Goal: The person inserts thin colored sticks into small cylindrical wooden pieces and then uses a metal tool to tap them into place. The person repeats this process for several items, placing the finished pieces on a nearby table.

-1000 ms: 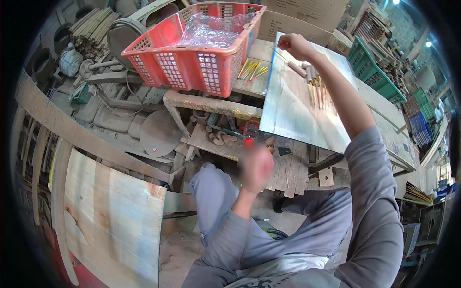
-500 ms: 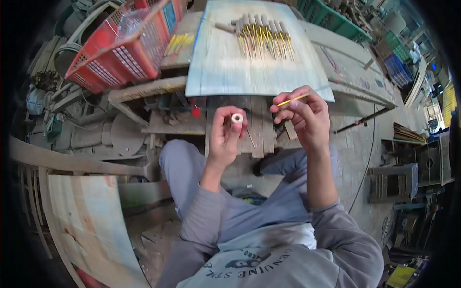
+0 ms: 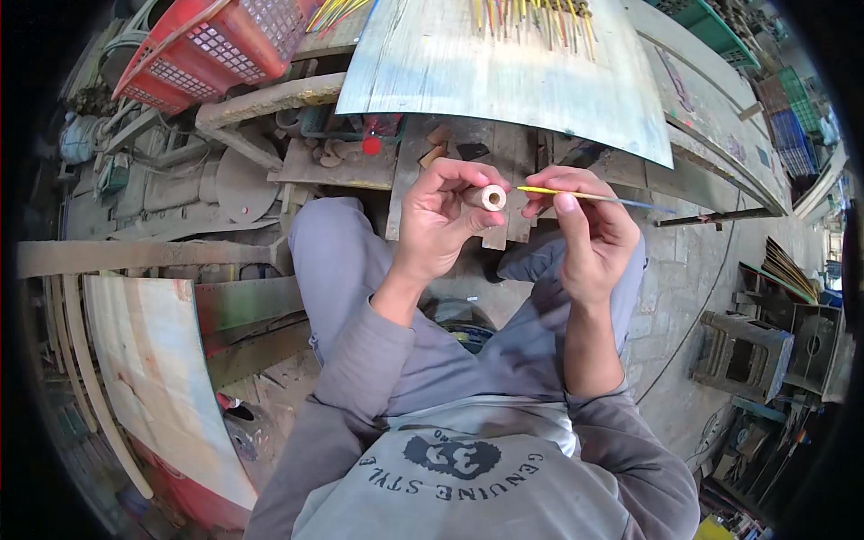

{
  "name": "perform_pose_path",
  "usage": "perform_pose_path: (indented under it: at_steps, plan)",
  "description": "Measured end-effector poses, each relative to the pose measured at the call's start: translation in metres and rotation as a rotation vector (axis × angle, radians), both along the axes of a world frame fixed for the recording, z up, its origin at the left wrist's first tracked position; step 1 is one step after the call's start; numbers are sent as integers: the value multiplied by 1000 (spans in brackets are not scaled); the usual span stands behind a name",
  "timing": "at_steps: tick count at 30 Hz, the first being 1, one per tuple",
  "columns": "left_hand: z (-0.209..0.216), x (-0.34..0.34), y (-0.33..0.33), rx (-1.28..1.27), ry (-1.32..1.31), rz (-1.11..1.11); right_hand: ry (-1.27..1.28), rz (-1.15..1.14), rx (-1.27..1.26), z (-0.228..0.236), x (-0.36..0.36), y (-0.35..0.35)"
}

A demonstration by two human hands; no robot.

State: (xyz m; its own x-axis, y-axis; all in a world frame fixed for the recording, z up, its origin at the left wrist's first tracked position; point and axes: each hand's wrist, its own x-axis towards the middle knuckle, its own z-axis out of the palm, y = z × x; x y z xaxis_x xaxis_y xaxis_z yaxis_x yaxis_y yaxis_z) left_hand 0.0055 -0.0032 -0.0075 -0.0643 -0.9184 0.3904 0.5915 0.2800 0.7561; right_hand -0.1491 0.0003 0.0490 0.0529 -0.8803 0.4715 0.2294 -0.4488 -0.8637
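My left hand (image 3: 436,216) pinches a short pale cylinder (image 3: 481,196), its round end hole turned up toward me. Between the fingertips of my right hand (image 3: 594,229) lies a thin stick (image 3: 598,196), roughly level. Its yellow tip points left at the cylinder, close beside the holed end, while the other end looks bluish. Whether tip and cylinder touch, I cannot tell. Beyond my hands is a pale blue-white board (image 3: 504,99). Several thin coloured sticks (image 3: 531,16) lie at its far side, cut off by the picture's top.
A red plastic crate (image 3: 211,58) stands at the far left, near a bundle of yellow and green sticks (image 3: 335,13). Below the board are wooden planks (image 3: 407,184) and a red-capped bottle (image 3: 372,144). A grey stool (image 3: 742,355) is at right, a stained panel (image 3: 162,369) at left.
My hands have come closer together, bringing the stick's yellow tip up to the cylinder. The stick has gone from slanted to nearly level. The view has shifted, so the board sits higher in the picture.
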Motion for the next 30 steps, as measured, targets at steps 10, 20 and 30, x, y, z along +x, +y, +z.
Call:
perform_pose_path:
  at_steps: [10,20,30]
  plan:
    - [-2,12,-2,-38,51,21,135,-73,-160,-10,12,-3]
    - [-6,21,-1,-20,-61,-12,297,-81,-373,-11,7,-7]
    - [-4,20,0,2,-158,-61,461,-153,-458,-3,3,-7]
